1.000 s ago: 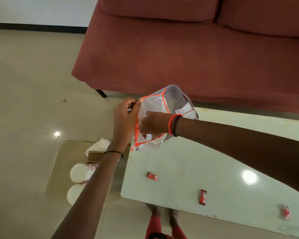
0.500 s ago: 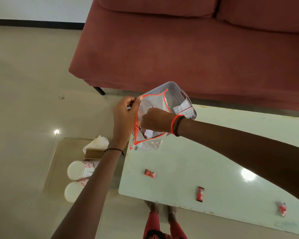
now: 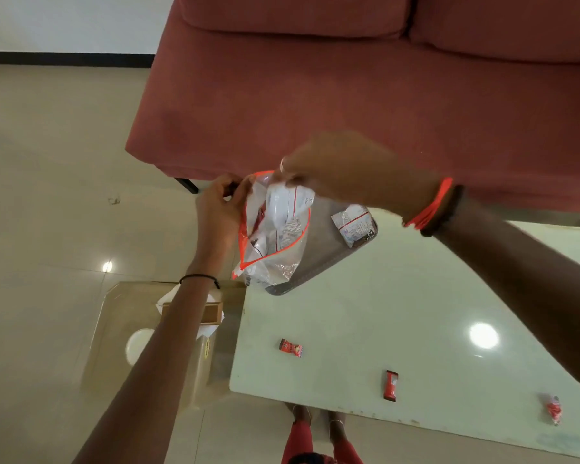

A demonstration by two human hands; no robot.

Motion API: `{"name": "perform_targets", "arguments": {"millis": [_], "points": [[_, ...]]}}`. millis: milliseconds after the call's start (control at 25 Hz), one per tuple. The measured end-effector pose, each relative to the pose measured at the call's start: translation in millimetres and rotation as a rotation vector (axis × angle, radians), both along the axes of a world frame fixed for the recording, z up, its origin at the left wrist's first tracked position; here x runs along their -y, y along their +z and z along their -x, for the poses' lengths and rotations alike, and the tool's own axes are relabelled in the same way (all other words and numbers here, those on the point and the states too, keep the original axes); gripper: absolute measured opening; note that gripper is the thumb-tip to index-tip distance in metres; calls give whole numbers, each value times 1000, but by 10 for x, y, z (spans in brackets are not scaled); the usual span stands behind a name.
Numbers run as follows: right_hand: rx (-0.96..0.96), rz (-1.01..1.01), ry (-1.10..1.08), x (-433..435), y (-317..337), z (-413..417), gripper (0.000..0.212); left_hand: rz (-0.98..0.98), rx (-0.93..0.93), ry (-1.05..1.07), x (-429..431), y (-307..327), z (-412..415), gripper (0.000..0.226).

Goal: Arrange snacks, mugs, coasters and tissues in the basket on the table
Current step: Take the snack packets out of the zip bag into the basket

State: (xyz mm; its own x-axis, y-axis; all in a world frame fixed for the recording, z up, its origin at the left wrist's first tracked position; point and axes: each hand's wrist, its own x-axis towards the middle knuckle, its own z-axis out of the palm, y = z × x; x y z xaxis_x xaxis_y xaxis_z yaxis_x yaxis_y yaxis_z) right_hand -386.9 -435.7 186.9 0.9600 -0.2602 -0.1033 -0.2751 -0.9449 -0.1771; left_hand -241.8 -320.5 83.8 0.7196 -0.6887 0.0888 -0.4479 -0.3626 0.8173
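Right hand (image 3: 345,172) now pinches a white snack packet (image 3: 287,199) lifted out of the clear orange-edged bag (image 3: 275,236); left hand (image 3: 220,209) grips the bag's rim, frame centre. Grey basket (image 3: 318,259) next.

The arms are bare. The left wrist has a thin black band (image 3: 200,278). The right wrist has orange strings (image 3: 431,205) and dark beads (image 3: 444,212).

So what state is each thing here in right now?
Zip bag: open, held at its rim by the left hand.
White packet: pinched by the right hand, at the bag's mouth.
Basket: on the table, one packet inside.
Three red snacks: loose on the table.
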Motion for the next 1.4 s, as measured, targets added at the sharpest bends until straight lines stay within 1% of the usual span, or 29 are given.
{"name": "perform_targets", "arguments": {"millis": [80,200,280,320,400,520,640,760,920,1080,1280,1400], "points": [[150,-122,-121,259,168,24,22,4,10,-6,1,-15,-92,26],[407,-292,-336,656,246,61,27,3,-9,16,-6,-50,-212,32],[515,-425,-526,901,58,77,29,17,-23,25,-7,-75,-270,33],[536,-469,-608,1005,-110,74,28,21,-27,25,-4,-87,-288,33],[513,-524,-766,1150,-555,49,29,23,-35,23,4,-122,-326,33],[405,-577,-946,1263,-1337,30,29,29,-45,9,24,-214,-391,33],[283,-640,-1049,1343,-1972,8,32,56,-80,7,24,-300,-443,36],[216,-665,-1064,1420,-2375,-75,39,79,-104,8,43,-362,-489,38],[106,-635,-1001,1502,-2759,-185,33,96,-128,1,65,-405,-535,39],[17,-640,-975,1524,-2977,-257,38,119,-148,-3,34,-411,-544,40],[50,-625,-1023,1504,-3089,-281,37,124,-170,-1,34,-408,-555,37],[70,-534,-1025,1511,-3104,-289,35,122,-186,3,31,-409,-572,35]]}}
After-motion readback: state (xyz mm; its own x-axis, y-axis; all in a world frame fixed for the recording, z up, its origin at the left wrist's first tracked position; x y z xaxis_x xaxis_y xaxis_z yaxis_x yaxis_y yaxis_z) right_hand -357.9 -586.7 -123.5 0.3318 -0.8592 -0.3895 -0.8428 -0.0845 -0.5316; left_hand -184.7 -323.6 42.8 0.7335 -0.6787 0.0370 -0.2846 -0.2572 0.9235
